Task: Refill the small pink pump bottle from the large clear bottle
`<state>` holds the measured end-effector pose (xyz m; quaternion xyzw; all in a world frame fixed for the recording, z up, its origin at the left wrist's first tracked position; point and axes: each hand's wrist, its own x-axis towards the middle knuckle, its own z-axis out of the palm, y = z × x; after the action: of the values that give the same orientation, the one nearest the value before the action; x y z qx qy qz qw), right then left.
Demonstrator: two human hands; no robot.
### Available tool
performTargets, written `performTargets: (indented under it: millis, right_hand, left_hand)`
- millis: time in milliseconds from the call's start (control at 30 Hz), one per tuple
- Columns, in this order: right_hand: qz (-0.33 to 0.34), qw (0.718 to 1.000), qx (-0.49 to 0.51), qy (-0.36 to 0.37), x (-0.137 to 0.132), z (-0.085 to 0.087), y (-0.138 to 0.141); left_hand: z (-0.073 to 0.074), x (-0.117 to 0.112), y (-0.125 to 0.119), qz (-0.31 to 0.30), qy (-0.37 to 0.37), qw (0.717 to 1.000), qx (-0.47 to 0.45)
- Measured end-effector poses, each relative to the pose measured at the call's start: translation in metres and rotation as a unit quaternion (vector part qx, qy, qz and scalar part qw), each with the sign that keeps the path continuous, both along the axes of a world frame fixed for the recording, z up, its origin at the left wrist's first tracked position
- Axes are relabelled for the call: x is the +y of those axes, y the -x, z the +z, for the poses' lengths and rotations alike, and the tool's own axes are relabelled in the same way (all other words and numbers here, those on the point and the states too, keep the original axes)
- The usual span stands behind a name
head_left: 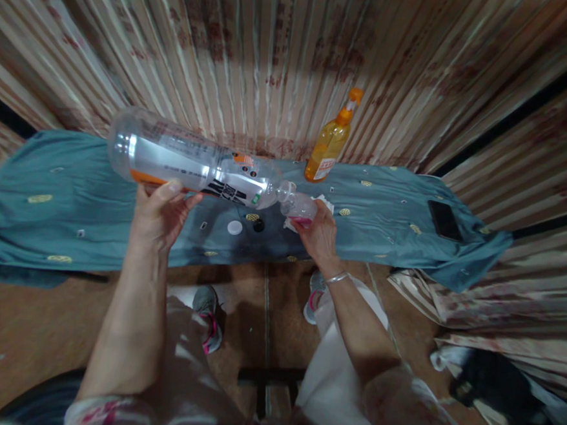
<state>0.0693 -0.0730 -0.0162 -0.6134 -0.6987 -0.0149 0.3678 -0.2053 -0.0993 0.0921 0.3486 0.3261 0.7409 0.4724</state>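
Note:
My left hand [160, 213] is closed around the underside of a large clear plastic bottle [190, 160] with a silver, orange and black label. The bottle lies tipped almost level above the table, its neck pointing right. That neck meets the mouth of a small clear bottle [297, 204], which shows pink at its lower side. My right hand [319, 234] is closed on the small bottle. White crumpled tissue [327, 204] shows beside those fingers. Below the large bottle, a white cap [234, 227] and a black cap [258, 225] rest on the cloth.
A blue-green patterned cloth [93, 225] covers the narrow table. Toward the back stands an orange pump bottle [331, 144] of yellow-orange liquid. A dark phone [444, 220] lies at the right end. Striped curtains [255, 55] hang behind, and dark fabric [499, 383] lies at lower right.

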Motion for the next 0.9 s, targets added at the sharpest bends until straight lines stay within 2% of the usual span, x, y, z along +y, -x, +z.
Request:
performTargets:
  millis: [900]
  right_hand:
    - [-0.002,1.000,0.012,0.000,-0.0008,0.0023,0.0009]
  left_hand:
    - [0.0031,-0.0020,-0.0023,0.009,0.003,1.000,0.001]
